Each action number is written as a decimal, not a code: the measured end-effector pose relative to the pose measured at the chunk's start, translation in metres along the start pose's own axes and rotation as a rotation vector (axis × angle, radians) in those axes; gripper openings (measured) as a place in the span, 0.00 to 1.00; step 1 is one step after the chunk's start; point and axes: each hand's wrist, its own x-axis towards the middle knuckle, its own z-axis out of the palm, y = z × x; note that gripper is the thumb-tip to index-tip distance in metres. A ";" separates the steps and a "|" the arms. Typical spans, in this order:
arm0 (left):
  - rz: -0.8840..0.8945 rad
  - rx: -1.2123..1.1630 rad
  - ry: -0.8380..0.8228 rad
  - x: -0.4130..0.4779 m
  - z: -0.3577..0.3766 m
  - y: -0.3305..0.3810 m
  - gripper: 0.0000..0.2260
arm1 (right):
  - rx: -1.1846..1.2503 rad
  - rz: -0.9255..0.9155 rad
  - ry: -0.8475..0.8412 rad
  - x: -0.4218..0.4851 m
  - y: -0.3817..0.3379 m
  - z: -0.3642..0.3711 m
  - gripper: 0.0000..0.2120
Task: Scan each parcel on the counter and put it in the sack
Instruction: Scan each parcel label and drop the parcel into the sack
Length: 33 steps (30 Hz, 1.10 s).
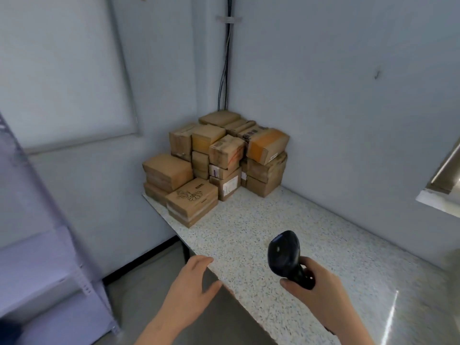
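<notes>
Several brown cardboard parcels [216, 160] are stacked in the far corner of a speckled white counter [286, 235]. The nearest parcel [191, 196] has a leaf drawing on its top. My right hand [316, 285] grips the handle of a black barcode scanner [285, 255], whose head points toward the stack. My left hand [191, 285] hovers with relaxed fingers over the counter's near left edge and holds nothing. No sack is in view.
A grey metal shelf rack [49, 232] stands at the left. Black cables [225, 70] run down the wall corner behind the stack. A window ledge [440, 197] juts from the right wall. Grey floor lies left of the counter.
</notes>
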 end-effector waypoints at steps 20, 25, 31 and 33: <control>-0.202 0.071 -0.062 0.245 -0.015 -0.130 0.36 | 0.030 0.068 -0.092 0.225 -0.067 0.103 0.17; -0.285 0.136 -0.192 0.300 -0.015 -0.177 0.44 | 0.027 0.162 -0.009 0.255 -0.094 0.130 0.19; -0.377 0.234 -0.336 0.348 -0.010 -0.234 0.56 | 0.020 0.251 0.095 0.277 -0.108 0.157 0.20; -0.383 0.295 -0.416 0.352 -0.006 -0.247 0.59 | 0.040 0.275 0.118 0.279 -0.109 0.162 0.20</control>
